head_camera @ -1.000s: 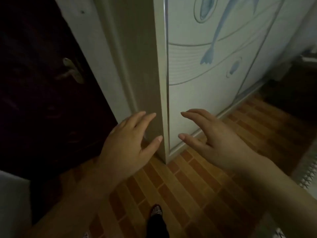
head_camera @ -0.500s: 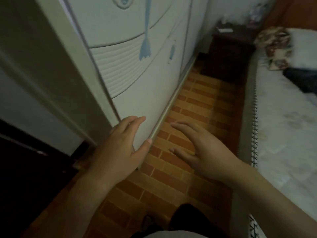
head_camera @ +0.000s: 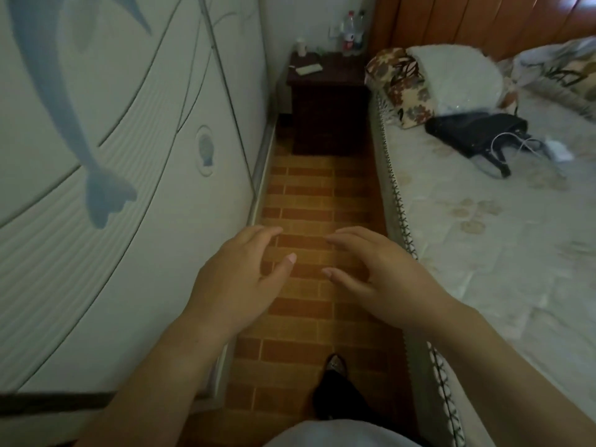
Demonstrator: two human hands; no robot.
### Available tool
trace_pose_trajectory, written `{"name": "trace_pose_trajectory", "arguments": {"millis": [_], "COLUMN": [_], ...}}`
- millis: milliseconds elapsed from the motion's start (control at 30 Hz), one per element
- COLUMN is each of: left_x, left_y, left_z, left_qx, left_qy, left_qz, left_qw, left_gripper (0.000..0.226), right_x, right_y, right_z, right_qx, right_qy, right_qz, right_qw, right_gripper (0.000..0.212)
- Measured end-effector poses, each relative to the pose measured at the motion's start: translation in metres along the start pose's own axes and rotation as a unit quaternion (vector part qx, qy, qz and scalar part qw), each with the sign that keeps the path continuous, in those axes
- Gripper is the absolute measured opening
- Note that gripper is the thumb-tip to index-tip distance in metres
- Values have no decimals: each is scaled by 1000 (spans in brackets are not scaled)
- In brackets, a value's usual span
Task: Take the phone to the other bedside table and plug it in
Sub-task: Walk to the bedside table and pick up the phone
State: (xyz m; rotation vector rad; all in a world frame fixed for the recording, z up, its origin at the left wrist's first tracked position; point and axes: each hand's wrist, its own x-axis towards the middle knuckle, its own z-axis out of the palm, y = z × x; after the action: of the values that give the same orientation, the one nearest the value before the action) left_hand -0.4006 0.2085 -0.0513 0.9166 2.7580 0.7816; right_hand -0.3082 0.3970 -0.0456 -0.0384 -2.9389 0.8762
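A dark wooden bedside table [head_camera: 329,101] stands at the far end of the narrow aisle, against the wall. On its top lies a pale flat phone [head_camera: 309,69] near the left side. My left hand [head_camera: 240,279] and my right hand [head_camera: 380,279] hover side by side over the brick-pattern floor, well short of the table. Both hands are empty, with fingers spread and slightly curled.
A white wardrobe [head_camera: 129,156] with a blue dolphin design lines the left. A bed [head_camera: 483,237] lines the right, with pillows, a black bag [head_camera: 477,133] and a white cable [head_camera: 516,140] on it. Bottles [head_camera: 350,33] and a cup [head_camera: 301,46] sit on the table's back. My foot [head_camera: 335,366] is on the floor.
My view has swung right from the dark door and wardrobe corner to face down the aisle. The bedside table and bed are now in full view. Both hands stayed open and empty.
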Motion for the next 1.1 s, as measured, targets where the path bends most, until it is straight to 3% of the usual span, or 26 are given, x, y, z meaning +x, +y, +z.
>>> {"name": "trace_pose_trajectory", "arguments": {"millis": [333,567,867,1100], "left_x": [174,268,460,583], "left_y": [38,9,-56,-81], "left_z": [12,26,13,5], "left_qx": [-15,-23,-38,-13], "left_qy": [3,-17,-8,-74], "left_qz": [40,19,-10,-2], "left_qw": [999,999,999,997], "left_gripper": [50,51,55,57], "right_x": [113,208,404,505], "right_y": [100,147,202,250], "right_z": [-73,-75,-87,-103], "right_qx": [5,27,17,25], "right_qy": [37,22,2,-5], "right_qz": [10,9,4,47], "right_qw": [999,999,1000,999], "right_gripper": [52,51,51,52]}}
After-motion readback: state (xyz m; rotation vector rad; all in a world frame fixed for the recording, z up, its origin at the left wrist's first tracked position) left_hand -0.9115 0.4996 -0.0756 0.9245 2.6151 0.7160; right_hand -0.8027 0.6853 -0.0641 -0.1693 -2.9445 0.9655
